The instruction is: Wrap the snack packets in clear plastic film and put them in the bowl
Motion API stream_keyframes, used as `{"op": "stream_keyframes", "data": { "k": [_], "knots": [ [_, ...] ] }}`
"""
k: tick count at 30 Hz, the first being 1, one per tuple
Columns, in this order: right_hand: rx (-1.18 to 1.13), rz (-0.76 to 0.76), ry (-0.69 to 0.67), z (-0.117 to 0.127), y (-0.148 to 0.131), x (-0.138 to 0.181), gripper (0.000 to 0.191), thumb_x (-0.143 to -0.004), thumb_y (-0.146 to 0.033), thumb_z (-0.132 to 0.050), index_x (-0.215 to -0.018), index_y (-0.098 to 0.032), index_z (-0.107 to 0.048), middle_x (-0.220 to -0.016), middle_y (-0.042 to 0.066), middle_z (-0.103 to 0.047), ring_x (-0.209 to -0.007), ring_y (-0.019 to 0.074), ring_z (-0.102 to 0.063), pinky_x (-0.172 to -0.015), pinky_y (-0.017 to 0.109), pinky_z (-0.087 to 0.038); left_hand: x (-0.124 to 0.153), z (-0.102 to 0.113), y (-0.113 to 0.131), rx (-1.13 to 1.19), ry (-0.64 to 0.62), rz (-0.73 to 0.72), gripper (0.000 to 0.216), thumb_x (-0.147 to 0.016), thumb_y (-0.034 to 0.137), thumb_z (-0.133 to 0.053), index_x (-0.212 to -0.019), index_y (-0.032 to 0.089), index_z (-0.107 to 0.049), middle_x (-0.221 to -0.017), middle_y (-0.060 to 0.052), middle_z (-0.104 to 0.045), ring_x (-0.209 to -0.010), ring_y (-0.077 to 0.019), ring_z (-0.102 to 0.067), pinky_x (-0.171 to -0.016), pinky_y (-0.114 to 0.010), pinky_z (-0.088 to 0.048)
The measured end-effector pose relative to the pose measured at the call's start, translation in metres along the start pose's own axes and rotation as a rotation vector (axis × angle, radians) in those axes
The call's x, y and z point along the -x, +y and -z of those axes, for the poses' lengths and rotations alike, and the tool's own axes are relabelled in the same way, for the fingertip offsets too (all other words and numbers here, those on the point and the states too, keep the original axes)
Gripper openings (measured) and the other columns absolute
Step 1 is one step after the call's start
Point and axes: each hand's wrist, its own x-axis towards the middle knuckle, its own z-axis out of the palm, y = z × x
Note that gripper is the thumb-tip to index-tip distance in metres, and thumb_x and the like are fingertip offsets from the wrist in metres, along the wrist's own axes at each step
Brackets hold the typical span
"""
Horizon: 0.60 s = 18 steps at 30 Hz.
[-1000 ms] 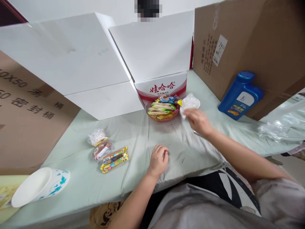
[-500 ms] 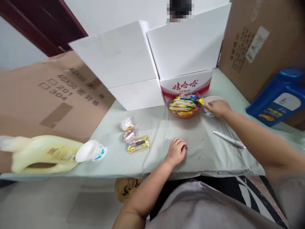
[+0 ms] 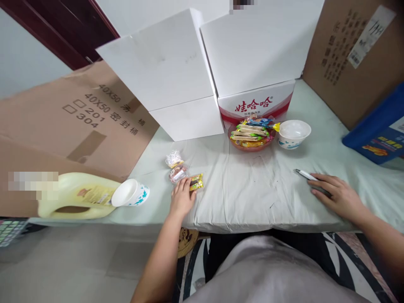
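My left hand (image 3: 182, 201) has its fingers and thumb closed over the left part of a yellow snack packet (image 3: 197, 182) lying on the table. Just beyond it are two small clear-wrapped items, one whitish (image 3: 174, 158) and one reddish brown (image 3: 177, 173). Toward the right, my right hand (image 3: 341, 197) rests on the cloth with stretched fingers, over a slim white pen-like tool (image 3: 305, 174). Its dark tip points left, and the fingers hide its rear part.
A reddish bowl (image 3: 252, 147) of wrapped snacks stands beside a paper cup (image 3: 293, 135). Another paper cup (image 3: 131, 192) lies tipped against a yellow jug (image 3: 78, 195). White boxes (image 3: 186, 120), cardboard boxes (image 3: 94, 147) and a blue bottle (image 3: 375, 139) surround the cloth-covered table (image 3: 240, 202).
My left hand has moved left from mid-table onto the yellow packet. My right hand has left the paper cup by the bowl and come down to the white tool. The view has shifted slightly.
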Motion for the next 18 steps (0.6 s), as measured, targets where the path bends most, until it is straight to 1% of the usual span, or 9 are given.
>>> {"op": "stream_keyframes", "data": {
  "k": [3,5,7,9,11,13,14,16,18],
  "knots": [
    [0.047,-0.027,0.048,-0.004,-0.008,0.002,0.028,-0.095,-0.037,-0.046,-0.102,-0.025,-0.07,-0.117,0.009,-0.069,-0.103,0.0272,-0.064,-0.088,0.046,-0.05,-0.004,-0.004,0.02,0.015,0.071,-0.037,0.039,-0.084,0.031,-0.057,-0.119,0.015,-0.06,-0.124,-0.017,-0.063,-0.115,-0.0371,-0.054,-0.096,-0.053,-0.044],
    [0.055,-0.03,0.067,-0.005,-0.012,-0.002,0.029,-0.096,-0.034,-0.044,-0.099,-0.023,-0.07,-0.114,0.008,-0.07,-0.1,0.0263,-0.064,-0.086,0.045,-0.05,-0.008,-0.004,0.045,0.121,0.101,-0.108,0.033,-0.084,0.037,-0.058,-0.109,0.017,-0.065,-0.11,-0.015,-0.069,-0.103,-0.0335,-0.06,-0.091,-0.048,-0.047],
    [0.06,-0.035,0.072,-0.004,-0.015,-0.005,0.029,-0.096,-0.032,-0.044,-0.098,-0.022,-0.07,-0.113,0.008,-0.07,-0.1,0.0258,-0.064,-0.087,0.045,-0.05,-0.01,-0.003,0.076,0.299,0.06,-0.156,0.031,-0.087,0.041,-0.056,-0.105,0.018,-0.066,-0.097,-0.01,-0.071,-0.089,-0.0268,-0.064,-0.082,-0.039,-0.05],
    [0.063,-0.038,0.067,-0.003,-0.016,-0.005,0.028,-0.096,-0.03,-0.045,-0.1,-0.021,-0.07,-0.115,0.008,-0.07,-0.101,0.0255,-0.064,-0.088,0.044,-0.05,-0.014,-0.003,0.107,0.508,-0.082,-0.163,0.032,-0.09,0.043,-0.052,-0.107,0.019,-0.066,-0.084,-0.005,-0.071,-0.073,-0.0195,-0.064,-0.068,-0.03,-0.05],
    [0.063,-0.036,0.066,-0.001,-0.018,-0.005,0.026,-0.096,-0.029,-0.045,-0.1,-0.021,-0.07,-0.115,0.008,-0.07,-0.102,0.0254,-0.063,-0.088,0.044,-0.05,-0.02,-0.005,0.137,0.69,-0.302,-0.197,0.034,-0.092,0.044,-0.05,-0.11,0.02,-0.066,-0.079,-0.001,-0.07,-0.063,-0.015,-0.062,-0.059,-0.025,-0.048],
    [0.061,-0.036,0.069,0.0,-0.02,-0.004,0.026,-0.096,-0.028,-0.046,-0.101,-0.021,-0.07,-0.115,0.008,-0.07,-0.102,0.0255,-0.063,-0.088,0.044,-0.05,-0.03,-0.01,0.163,0.783,-0.471,-0.286,0.031,-0.091,0.043,-0.053,-0.107,0.021,-0.068,-0.084,-0.001,-0.071,-0.067,-0.0144,-0.064,-0.059,-0.023,-0.049],
    [0.059,-0.038,0.072,0.0,-0.02,-0.004,0.026,-0.096,-0.027,-0.046,-0.101,-0.021,-0.07,-0.115,0.008,-0.07,-0.102,0.0256,-0.063,-0.088,0.045,-0.05,-0.036,-0.013,0.172,0.785,-0.485,-0.33,0.028,-0.089,0.042,-0.057,-0.104,0.021,-0.069,-0.089,-0.002,-0.071,-0.071,-0.0152,-0.065,-0.063,-0.024,-0.05],
    [0.054,-0.042,0.077,-0.001,-0.019,-0.003,0.025,-0.096,-0.025,-0.046,-0.101,-0.021,-0.07,-0.115,0.008,-0.07,-0.102,0.0257,-0.063,-0.087,0.045,-0.05,-0.046,-0.019,0.185,0.727,-0.36,-0.38,0.023,-0.084,0.036,-0.064,-0.099,0.02,-0.071,-0.101,-0.006,-0.07,-0.085,-0.0192,-0.066,-0.076,-0.03,-0.053],
    [0.048,-0.046,0.078,-0.001,-0.017,-0.002,0.026,-0.096,-0.022,-0.045,-0.101,-0.021,-0.07,-0.116,0.008,-0.07,-0.103,0.0256,-0.063,-0.087,0.045,-0.051,-0.049,-0.022,0.187,0.657,-0.139,-0.385,0.02,-0.083,0.03,-0.065,-0.098,0.019,-0.07,-0.107,-0.01,-0.067,-0.099,-0.0234,-0.063,-0.088,-0.038,-0.052]
  ]
}}
